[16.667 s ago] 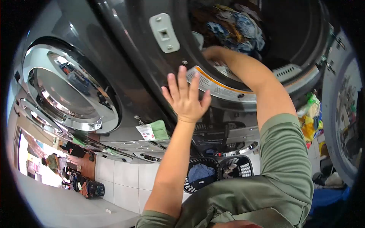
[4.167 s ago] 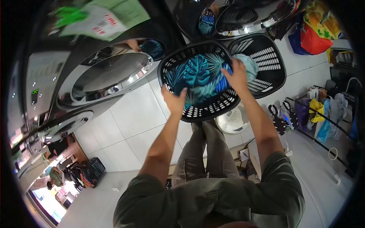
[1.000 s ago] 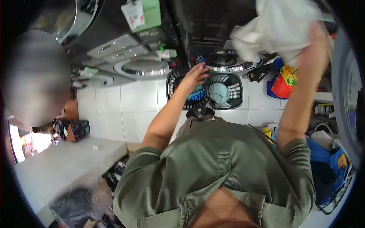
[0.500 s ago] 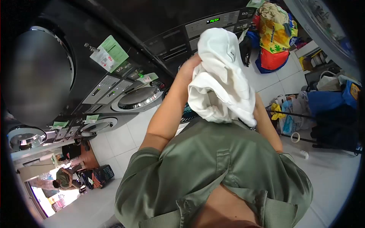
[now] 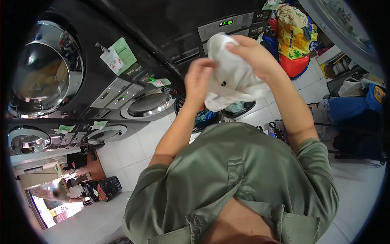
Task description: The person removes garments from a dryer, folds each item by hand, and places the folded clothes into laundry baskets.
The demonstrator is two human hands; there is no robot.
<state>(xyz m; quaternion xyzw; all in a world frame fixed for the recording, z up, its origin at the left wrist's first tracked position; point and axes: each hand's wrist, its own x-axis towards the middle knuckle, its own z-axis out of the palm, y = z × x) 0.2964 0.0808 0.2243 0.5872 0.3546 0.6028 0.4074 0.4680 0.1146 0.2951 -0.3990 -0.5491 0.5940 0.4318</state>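
Observation:
A crumpled white garment point(image 5: 231, 77) hangs in front of my chest in the head view, bunched and folded over, with a small dark mark on it. My right hand point(image 5: 256, 55) grips its upper right part, fingers and thumb bent over the cloth. At its left edge is my left hand point(image 5: 199, 77), fingers curled against the fabric and a little blurred. Below the garment stand a dark basket point(image 5: 217, 118) with dark and teal clothes and a second basket point(image 5: 243, 110) holding a pale cloth.
Dark front-loading machines line the left and far side; one display point(image 5: 227, 23) reads PUSH. A round door point(image 5: 42, 73) is at the left. At the right are a stuffed yellow bag point(image 5: 292, 38), an open glass door point(image 5: 345, 24) and blue cloth point(image 5: 349, 107). A person point(image 5: 61, 193) is in the distance.
My right hand has come up from behind the garment to its upper right. The garment is raised and more bunched, uncovering the baskets below. My left hand has shifted slightly down and left.

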